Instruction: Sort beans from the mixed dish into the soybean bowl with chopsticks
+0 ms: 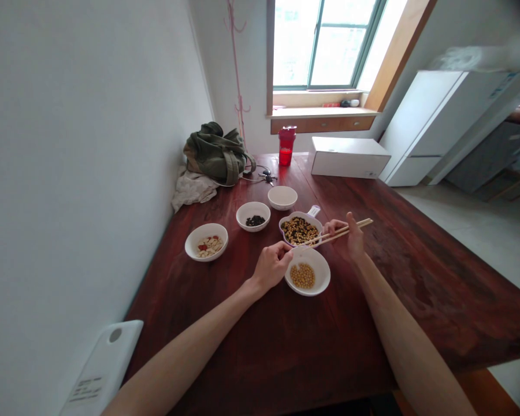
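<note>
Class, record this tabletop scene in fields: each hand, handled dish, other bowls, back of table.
Left hand: at the rim of the bowl of yellow beans
Right hand: holding chopsticks
Handled dish: mixed dark and yellow beans
Other bowls: bowl of dark pieces, bowl of pale and red pieces, farthest bowl
Back: green bag, red bottle, white box

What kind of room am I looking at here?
Probably a home dining area: a dark wooden table set with bowls of food, a white appliance that looks like a fridge behind it, and a coat stand near the window.
</note>
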A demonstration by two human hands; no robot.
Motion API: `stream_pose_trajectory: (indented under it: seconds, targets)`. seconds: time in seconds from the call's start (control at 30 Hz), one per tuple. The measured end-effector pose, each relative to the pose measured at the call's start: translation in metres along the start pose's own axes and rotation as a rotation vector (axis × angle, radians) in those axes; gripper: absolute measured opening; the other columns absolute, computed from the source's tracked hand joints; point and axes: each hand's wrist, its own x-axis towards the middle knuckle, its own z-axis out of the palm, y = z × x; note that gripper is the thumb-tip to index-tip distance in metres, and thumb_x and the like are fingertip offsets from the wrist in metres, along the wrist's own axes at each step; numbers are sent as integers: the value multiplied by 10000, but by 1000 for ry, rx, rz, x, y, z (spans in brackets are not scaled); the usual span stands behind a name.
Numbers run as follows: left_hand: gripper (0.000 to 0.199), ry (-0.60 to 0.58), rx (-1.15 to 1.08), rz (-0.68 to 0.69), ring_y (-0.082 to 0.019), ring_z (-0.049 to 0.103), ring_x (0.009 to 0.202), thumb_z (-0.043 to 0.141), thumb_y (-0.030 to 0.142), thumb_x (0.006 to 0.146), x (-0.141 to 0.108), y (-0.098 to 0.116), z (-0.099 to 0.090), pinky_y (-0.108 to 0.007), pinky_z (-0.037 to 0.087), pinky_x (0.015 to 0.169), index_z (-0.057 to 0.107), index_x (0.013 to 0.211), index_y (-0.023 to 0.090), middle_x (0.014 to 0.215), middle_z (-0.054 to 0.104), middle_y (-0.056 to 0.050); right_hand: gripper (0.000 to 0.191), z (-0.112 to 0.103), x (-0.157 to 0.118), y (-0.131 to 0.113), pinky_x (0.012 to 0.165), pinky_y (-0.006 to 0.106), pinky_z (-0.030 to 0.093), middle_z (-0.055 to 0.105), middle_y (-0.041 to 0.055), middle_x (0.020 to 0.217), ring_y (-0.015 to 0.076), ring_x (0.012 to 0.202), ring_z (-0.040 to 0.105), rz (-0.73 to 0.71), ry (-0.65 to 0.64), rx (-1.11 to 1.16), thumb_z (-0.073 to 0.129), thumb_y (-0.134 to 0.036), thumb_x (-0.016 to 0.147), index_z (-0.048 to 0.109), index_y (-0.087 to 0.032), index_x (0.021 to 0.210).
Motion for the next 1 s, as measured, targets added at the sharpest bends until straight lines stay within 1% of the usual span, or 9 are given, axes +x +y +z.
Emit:
stream_pose_trajectory:
  seconds: [0.07, 0.17, 0.27, 0.4, 0.53, 0.63, 0.8, 0.9, 1.0]
  targets:
    - [256, -1, 0, 3, -145, 592, 648, 576, 339, 926, 0, 0, 0, -234, 434, 610, 753, 913, 155, 787, 737, -35, 743, 3, 0, 1, 539, 360, 469, 610, 85, 570, 227, 586, 602, 0, 19, 29, 298, -837, 895, 579, -242, 551]
    - [254, -3, 2, 9, -143, 593, 650, 573, 338, 930, -1, 0, 0, -233, 434, 613, 750, 908, 156, 798, 740, -35, 723, 8, 5, 10, 494, 334, 421, 617, 72, 586, 197, 535, 564, -58, 146, 91, 313, -844, 887, 566, -245, 571]
    - [253, -3, 5, 9, -144, 591, 649, 577, 339, 927, 0, 0, 0, -230, 425, 599, 748, 903, 154, 789, 737, -36, 686, 10, 10, 21, 482, 315, 378, 611, 43, 570, 174, 505, 531, -105, 252, 71, 390, -847, 868, 598, -243, 616]
    - [255, -1, -1, 12, -145, 593, 652, 575, 338, 928, 0, 1, 0, -233, 430, 607, 750, 905, 154, 804, 743, -38, 685, 10, 11, 30, 510, 308, 353, 604, 26, 567, 161, 518, 511, -140, 234, -61, 419, -831, 879, 659, -230, 655]
    - [251, -3, 0, 13, -146, 599, 660, 573, 332, 928, 0, 1, 0, -235, 435, 617, 751, 898, 156, 806, 746, -38, 697, 12, 8, 30, 553, 316, 376, 638, 36, 616, 164, 553, 521, -185, 225, -186, 409, -821, 896, 682, -226, 654]
    - [246, 0, 1, 13, -142, 594, 655, 575, 324, 927, -1, 1, 0, -234, 425, 611, 751, 897, 154, 813, 749, -37, 679, 14, 6, 30, 595, 326, 411, 672, 42, 659, 178, 599, 557, -222, 220, -224, 414, -797, 913, 696, -231, 668]
    - [246, -2, 9, 12, -141, 586, 644, 577, 326, 925, 0, 0, -1, -231, 409, 595, 753, 904, 155, 783, 736, -32, 616, 17, 2, 29, 729, 356, 488, 713, 40, 742, 213, 716, 634, -293, 170, -322, 457, -758, 925, 715, -242, 705]
    - [248, -2, 7, 8, -139, 581, 633, 580, 331, 924, 0, 0, -1, -231, 404, 587, 751, 900, 153, 769, 730, -31, 597, 19, -1, 27, 748, 360, 506, 719, 40, 750, 220, 737, 651, -308, 146, -341, 469, -741, 931, 710, -247, 701]
    - [248, -1, 3, 9, -140, 582, 635, 579, 331, 925, 0, 0, 0, -231, 403, 589, 748, 900, 151, 758, 724, -30, 608, 19, -1, 25, 751, 367, 519, 722, 43, 743, 224, 731, 660, -308, 159, -334, 463, -749, 929, 708, -245, 695]
